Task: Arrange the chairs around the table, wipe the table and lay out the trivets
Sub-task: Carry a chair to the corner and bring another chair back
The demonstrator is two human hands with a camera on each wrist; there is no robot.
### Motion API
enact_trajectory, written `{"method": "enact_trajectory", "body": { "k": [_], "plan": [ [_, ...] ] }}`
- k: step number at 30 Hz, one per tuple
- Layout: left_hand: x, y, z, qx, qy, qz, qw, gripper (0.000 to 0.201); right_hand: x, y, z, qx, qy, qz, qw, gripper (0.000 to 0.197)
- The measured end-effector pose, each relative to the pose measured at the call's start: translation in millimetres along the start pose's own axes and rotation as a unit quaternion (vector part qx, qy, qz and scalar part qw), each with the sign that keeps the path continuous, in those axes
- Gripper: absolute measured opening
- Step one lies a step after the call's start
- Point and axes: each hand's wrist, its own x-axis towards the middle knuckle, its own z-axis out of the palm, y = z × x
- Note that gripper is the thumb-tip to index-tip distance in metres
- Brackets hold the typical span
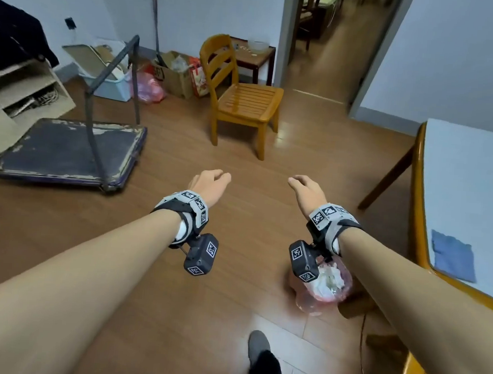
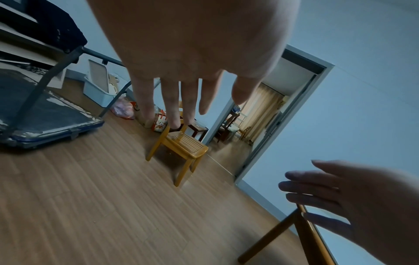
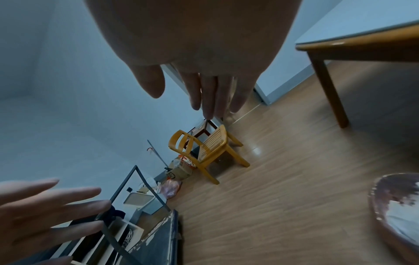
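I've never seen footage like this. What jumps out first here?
Two bare arms stretch forward, the left hand and right hand both empty, fingers relaxed, reaching toward a small yellow wooden chair standing alone on the floor near the doorway. At the right edge is a wooden table with a pale top and a blue cloth lying on it.

Wood floor [image 1: 161,268]: chair [image 1: 242,99], cart [image 1: 70,148]; table [image 1: 420,228]: blue cloth [image 1: 452,255]

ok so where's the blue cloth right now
In the head view the blue cloth lies flat on the table at the right, near its wooden front edge, just beyond the person's right forearm; neither hand touches it.
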Motion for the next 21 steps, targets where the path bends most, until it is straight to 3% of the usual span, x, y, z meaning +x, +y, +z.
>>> {"method": "enact_trajectory", "body": {
  "k": [12,21],
  "plan": [
    [191,-1,-79,-0.04,0.042,-0.048,0.997,0.055,198,-118,73,-0.005,-0.064,-0.034,0.997,0.043],
    [403,-25,-181,-0.065,0.031,-0.043,0.996,0.055,364,-227,160,-0.004,-0.044,-0.013,0.999,0.045]
  ]
}}
